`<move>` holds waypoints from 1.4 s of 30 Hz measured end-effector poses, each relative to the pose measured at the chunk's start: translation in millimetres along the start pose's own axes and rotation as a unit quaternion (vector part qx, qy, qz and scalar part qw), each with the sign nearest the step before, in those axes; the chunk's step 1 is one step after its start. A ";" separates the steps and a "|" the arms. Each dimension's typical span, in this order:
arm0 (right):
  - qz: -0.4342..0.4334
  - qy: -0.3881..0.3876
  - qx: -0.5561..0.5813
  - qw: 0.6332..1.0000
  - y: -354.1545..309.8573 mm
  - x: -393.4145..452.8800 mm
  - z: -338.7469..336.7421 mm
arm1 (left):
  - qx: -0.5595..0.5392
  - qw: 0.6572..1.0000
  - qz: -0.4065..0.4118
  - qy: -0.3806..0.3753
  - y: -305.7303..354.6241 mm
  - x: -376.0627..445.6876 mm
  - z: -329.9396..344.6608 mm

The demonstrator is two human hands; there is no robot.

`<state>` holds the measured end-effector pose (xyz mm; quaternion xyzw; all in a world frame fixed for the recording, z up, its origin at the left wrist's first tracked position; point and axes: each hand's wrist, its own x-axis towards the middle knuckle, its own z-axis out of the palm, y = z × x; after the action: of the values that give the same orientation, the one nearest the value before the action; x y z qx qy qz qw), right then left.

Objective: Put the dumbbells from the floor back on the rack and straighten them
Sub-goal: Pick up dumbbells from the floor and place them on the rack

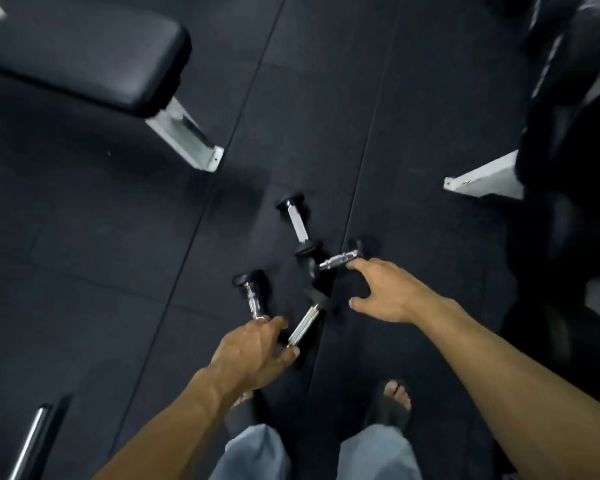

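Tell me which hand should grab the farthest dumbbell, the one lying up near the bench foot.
Right. The right hand is open, its fingertips at the dumbbell beside the farthest dumbbell. The left hand is lower, already at two nearer handles.

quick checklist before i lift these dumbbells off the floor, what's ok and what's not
1. Left hand around a handle: not ok, it lies over the near ends of two dumbbells, grip unclear.
2. Right hand gripping: not ok, fingers spread, fingertips only at the right dumbbell.
3. All dumbbells counted: ok, four on the floor, including the far dumbbell.
4. Feet clear: ok, right foot is behind the pile.
5. Rack slot free: cannot tell, the rack is mostly out of view.
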<state>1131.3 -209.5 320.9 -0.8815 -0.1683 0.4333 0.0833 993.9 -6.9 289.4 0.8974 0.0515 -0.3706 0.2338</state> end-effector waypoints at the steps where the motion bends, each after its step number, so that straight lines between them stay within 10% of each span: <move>1: 0.005 -0.012 -0.003 1.000 6.9 14.6 16.0 | -0.003 1.000 0.001 -0.011 -8.0 12.5 18.1; 19: 0.011 -0.027 0.091 0.995 131.1 267.7 264.1 | -0.105 0.993 -0.040 -0.029 -89.0 262.9 290.1; 31: -0.016 0.040 0.208 0.977 136.6 269.3 275.8 | -0.260 0.960 -0.071 -0.071 -108.2 289.4 286.4; 42: -0.044 0.074 0.186 0.979 122.7 180.4 149.0 | -0.347 0.935 0.001 -0.073 -41.6 238.6 190.6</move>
<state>1143.3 -256.9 61.3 -0.8721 -0.1163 0.3863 0.2769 1032.5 -76.5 -8.3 0.7309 0.1593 -0.3936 0.5344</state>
